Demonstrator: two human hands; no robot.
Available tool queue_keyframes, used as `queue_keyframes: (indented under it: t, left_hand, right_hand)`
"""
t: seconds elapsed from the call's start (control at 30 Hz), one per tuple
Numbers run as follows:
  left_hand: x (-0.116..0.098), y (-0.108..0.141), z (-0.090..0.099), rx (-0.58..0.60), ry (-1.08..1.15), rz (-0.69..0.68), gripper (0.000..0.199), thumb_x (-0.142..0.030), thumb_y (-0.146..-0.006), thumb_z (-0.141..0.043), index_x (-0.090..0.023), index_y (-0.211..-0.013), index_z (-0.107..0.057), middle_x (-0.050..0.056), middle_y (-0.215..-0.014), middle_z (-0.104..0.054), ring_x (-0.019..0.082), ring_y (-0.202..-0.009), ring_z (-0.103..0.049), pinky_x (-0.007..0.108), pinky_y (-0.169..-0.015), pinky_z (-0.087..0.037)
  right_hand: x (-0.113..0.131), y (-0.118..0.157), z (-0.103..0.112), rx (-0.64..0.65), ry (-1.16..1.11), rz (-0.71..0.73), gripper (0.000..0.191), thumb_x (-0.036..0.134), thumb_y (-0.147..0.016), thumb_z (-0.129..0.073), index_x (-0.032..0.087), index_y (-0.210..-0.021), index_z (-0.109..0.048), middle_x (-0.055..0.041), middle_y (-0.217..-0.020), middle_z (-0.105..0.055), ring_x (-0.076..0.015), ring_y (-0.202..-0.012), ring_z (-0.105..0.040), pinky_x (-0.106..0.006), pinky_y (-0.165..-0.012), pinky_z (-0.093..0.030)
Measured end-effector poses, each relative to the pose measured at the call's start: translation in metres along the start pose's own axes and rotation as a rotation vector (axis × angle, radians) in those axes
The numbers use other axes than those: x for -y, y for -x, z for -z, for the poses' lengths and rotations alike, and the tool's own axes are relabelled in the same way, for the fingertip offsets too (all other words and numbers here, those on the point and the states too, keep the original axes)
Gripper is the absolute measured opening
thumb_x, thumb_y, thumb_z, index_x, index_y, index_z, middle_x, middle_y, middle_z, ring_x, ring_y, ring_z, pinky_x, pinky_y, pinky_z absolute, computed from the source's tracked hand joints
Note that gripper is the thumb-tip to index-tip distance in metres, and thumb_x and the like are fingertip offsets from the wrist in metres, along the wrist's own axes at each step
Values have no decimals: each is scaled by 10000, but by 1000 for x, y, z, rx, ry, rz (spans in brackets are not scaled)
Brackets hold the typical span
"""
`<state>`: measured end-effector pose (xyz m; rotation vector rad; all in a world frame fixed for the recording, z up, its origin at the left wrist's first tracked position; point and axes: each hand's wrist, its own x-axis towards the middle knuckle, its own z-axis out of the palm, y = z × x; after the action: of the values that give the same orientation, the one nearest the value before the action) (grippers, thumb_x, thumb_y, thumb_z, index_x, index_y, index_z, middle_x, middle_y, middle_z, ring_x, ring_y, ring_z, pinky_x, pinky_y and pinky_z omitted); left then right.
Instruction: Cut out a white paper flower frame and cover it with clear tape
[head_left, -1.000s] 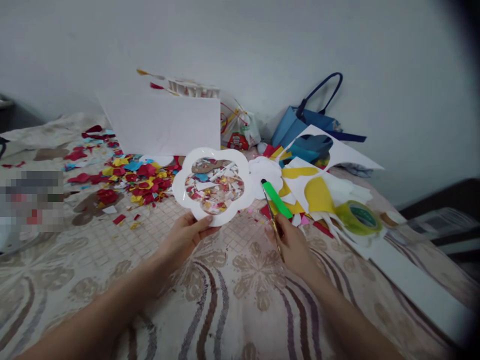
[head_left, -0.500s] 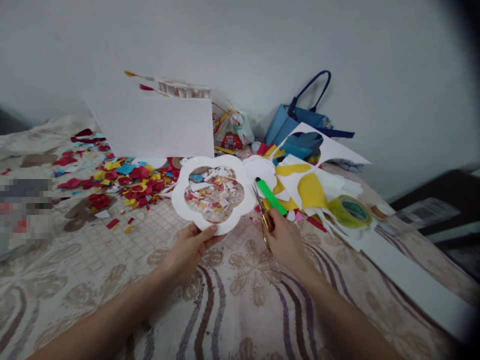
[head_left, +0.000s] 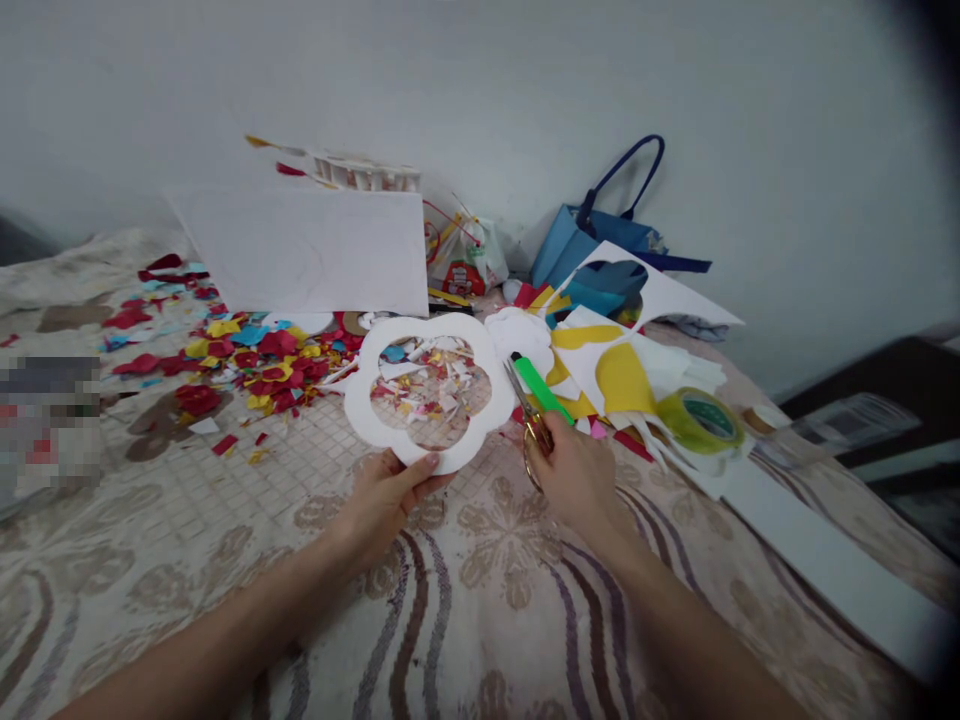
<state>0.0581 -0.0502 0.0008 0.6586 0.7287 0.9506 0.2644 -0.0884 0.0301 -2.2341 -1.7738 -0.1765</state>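
A white flower-shaped ring with a scalloped opening is pinched at its lower edge by my left hand, thumb on top. Through the opening, small paper scraps show on the cloth. My right hand is closed round the gold handles of a pair of scissors. The blades point up and left, close to the ring's right edge; whether they touch it I cannot tell. Just beyond the scissors lies a bright green utility knife. White cut-out pieces lie right behind the ring.
Red, yellow and blue scraps are heaped at left. A white board stands behind them. At right are yellow sheets, a tape roll, a white strip and a blue bag. A patterned cloth covers the surface.
The scissors have turned slightly and my right hand has shifted a little. The ring has tilted slightly, still held in my left hand.
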Motion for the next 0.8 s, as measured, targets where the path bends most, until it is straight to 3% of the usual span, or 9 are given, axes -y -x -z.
queue_keyframes:
  t: [0.17,0.37,0.57,0.8]
  left_hand:
    - [-1,-3,4,-25,-12,-25,206,-189,-676,-782,-135,-855,-696,56,-965,-736,181,-898,-681,279,-830,-555]
    - [-9,-8,9,-69,-70,-59,344,-164,-638,-798,-131,-956,-671,84,-1033,-721,213,-943,-674,301,-817,-557]
    - [-11,-11,11,-48,-87,-43,340,-181,-656,-792,-130,-963,-657,78,-1033,-720,193,-926,-675,273,-785,-564]
    - [-11,-13,13,-25,-117,-85,341,-205,-620,-812,-136,-911,-649,56,-932,-732,185,-847,-684,274,-740,-557]
  right_hand:
    - [-4,-2,1,-46,76,40,322,449,-904,-421,202,-967,-619,-40,-613,-643,-203,-576,-593,-289,-506,-181]
    - [-15,-5,1,-138,103,102,433,594,-869,-429,213,-822,-628,-40,-599,-643,-181,-537,-567,-279,-503,-171]
    - [-19,-4,2,-39,-72,86,365,511,-883,-432,218,-700,-549,2,-511,-564,-154,-480,-508,-264,-500,-223]
    - [-17,-1,4,53,-126,89,317,515,-853,-474,225,-734,-518,8,-558,-563,-170,-521,-525,-264,-510,-230]
